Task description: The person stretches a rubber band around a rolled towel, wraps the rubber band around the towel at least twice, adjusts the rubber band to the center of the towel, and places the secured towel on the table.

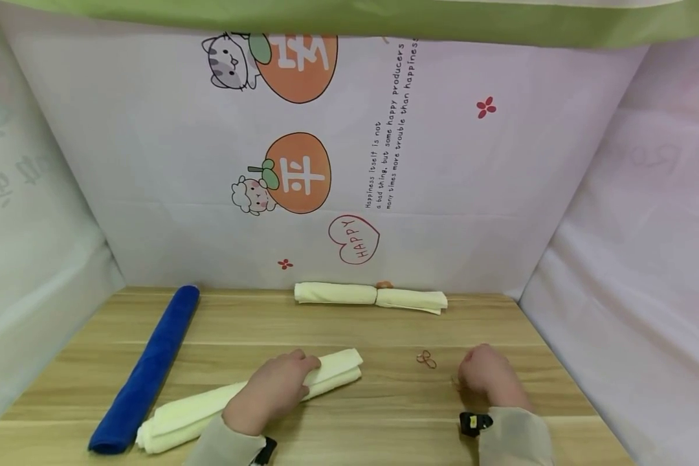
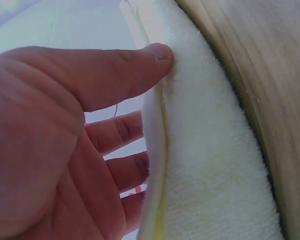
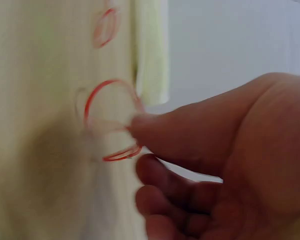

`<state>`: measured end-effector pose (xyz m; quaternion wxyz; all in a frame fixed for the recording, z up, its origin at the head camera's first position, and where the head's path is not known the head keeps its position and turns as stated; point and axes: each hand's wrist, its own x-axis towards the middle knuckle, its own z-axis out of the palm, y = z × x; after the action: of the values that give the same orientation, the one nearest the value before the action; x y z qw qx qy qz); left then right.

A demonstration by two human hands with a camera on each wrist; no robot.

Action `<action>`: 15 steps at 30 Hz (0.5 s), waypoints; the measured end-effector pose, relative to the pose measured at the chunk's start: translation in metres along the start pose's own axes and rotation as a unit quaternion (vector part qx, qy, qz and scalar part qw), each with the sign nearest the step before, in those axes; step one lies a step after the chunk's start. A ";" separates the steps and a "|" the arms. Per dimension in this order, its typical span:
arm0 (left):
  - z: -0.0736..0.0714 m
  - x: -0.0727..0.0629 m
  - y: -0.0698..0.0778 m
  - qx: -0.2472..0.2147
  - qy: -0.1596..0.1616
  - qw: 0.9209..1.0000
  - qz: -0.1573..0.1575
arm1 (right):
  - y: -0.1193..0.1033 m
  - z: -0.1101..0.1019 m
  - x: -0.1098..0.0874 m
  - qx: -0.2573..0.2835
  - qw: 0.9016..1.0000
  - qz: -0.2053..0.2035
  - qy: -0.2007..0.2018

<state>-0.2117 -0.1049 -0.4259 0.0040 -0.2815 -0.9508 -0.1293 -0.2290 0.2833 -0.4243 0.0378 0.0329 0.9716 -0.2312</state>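
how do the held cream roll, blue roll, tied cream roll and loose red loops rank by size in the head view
1. Held cream roll
2. Blue roll
3. Tied cream roll
4. Loose red loops

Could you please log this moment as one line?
left hand: grips pale towel; right hand: pinches red band; blue towel: at left; cinched towel: at back

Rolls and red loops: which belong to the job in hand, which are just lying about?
Job in hand, it seems:
near yellow roll, gripped by the left hand
red loop, pinched by the right hand
loose red loops, likely

Lying about, untouched:
blue roll
banded yellow roll at the back
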 end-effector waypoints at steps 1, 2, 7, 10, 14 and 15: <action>0.000 0.000 0.000 0.000 0.001 1.000 0.000 | -0.001 -0.002 0.000 0.014 1.000 0.005 0.011; 0.000 0.000 0.000 -0.001 0.001 1.000 0.000 | -0.002 -0.004 0.000 0.034 0.999 0.012 0.022; 0.000 0.000 0.001 -0.005 0.001 1.000 -0.002 | -0.009 -0.011 -0.001 0.126 0.990 0.021 0.064; 0.000 0.000 0.001 -0.007 -0.002 1.000 -0.003 | -0.014 -0.011 -0.002 0.176 0.981 0.027 0.071; -0.001 -0.001 0.003 -0.009 -0.006 1.000 -0.006 | -0.020 -0.009 -0.003 0.260 0.962 0.027 0.077; -0.001 -0.001 0.003 -0.009 -0.006 1.000 -0.007 | -0.021 -0.008 -0.002 0.282 0.956 0.026 0.076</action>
<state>-0.2094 -0.1031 -0.4243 -0.0053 -0.2758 -0.9515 -0.1364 -0.2293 0.2683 -0.4072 -0.0415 0.0850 0.8658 -0.4915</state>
